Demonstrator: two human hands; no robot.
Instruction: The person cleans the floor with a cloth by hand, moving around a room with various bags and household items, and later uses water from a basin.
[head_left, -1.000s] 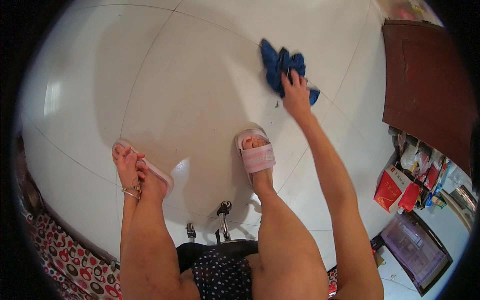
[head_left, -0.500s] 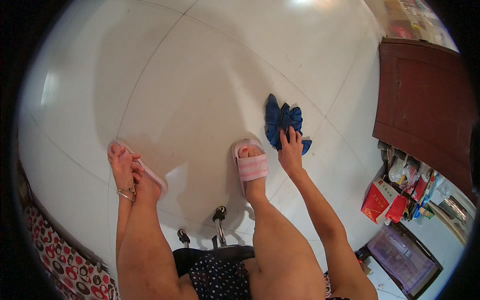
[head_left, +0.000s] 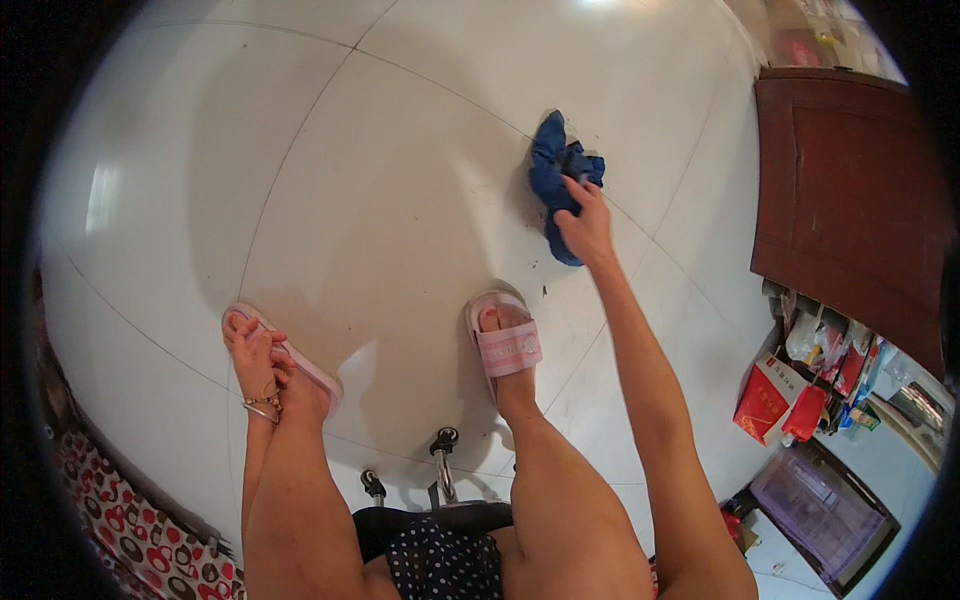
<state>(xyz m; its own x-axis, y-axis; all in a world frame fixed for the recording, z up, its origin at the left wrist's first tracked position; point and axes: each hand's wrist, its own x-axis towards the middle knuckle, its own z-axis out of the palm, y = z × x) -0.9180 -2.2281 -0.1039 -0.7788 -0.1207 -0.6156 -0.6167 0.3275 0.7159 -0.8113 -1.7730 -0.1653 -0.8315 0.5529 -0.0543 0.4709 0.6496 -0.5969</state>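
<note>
My right hand is closed on a crumpled dark blue cloth, out ahead of my right foot. The cloth hangs or lies bunched to the left of the fingers and below them; whether all of it touches the floor I cannot tell. Down by my left foot, my left hand holds nothing, its fingers loosely apart over the pink slipper there. A bracelet circles that wrist. On my right foot is a pink striped slipper.
Small dark specks lie on the pale tiled floor around the cloth. A dark red wooden cabinet stands at the right, with a red box, bags and a purple bin below it. Chair casters show between my legs. Patterned fabric is lower left.
My right hand has moved the blue cloth farther away across the floor, bunching it more. Dark specks now show where it lay. The left hand stays by the left foot.
</note>
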